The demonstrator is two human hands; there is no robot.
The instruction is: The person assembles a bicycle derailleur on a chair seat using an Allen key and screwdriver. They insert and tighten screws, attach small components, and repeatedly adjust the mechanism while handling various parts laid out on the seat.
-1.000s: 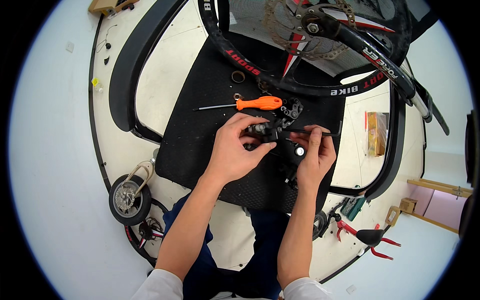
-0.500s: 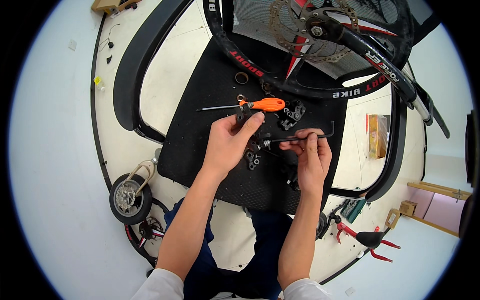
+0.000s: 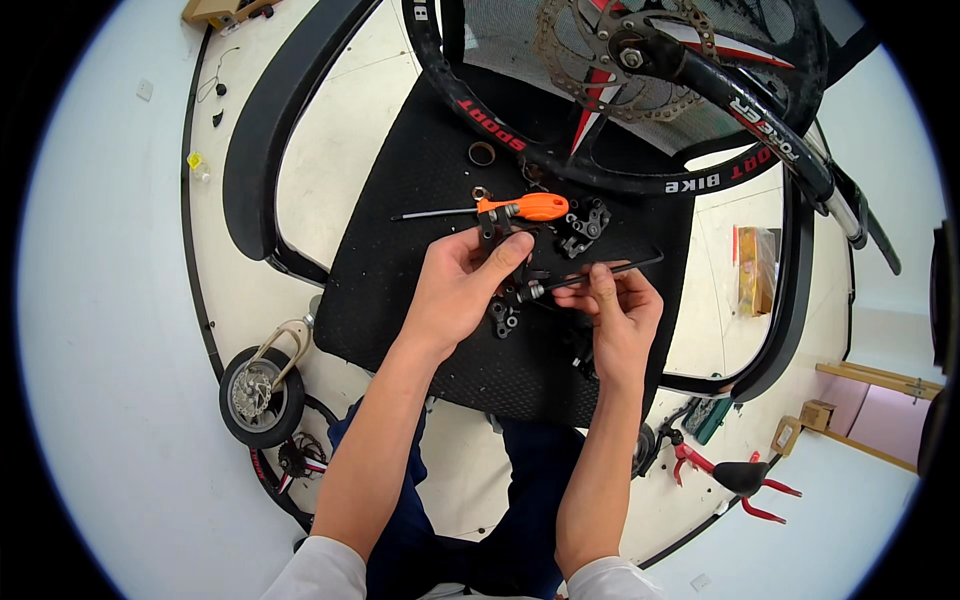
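My left hand (image 3: 462,288) grips a small black metal bike part (image 3: 492,240) over a black mat (image 3: 400,290). My right hand (image 3: 620,310) pinches a long black hex key (image 3: 610,270), whose tip meets a bolt (image 3: 530,292) at the part. A small black piece (image 3: 503,318) lies on the mat just below my left hand. An orange-handled screwdriver (image 3: 525,207) rests on the mat beyond my fingers, beside a black clamp piece (image 3: 583,225).
A bicycle wheel (image 3: 640,110) with a brake disc and black tyre stands at the top. A small ring (image 3: 482,153) lies on the mat. A small grey wheel (image 3: 260,395) sits at lower left. Red-handled pliers (image 3: 735,480) lie at lower right.
Both hands have shifted slightly toward me and lower on the mat with the part. The hex key now lies flatter, its tip at the part's bolt.
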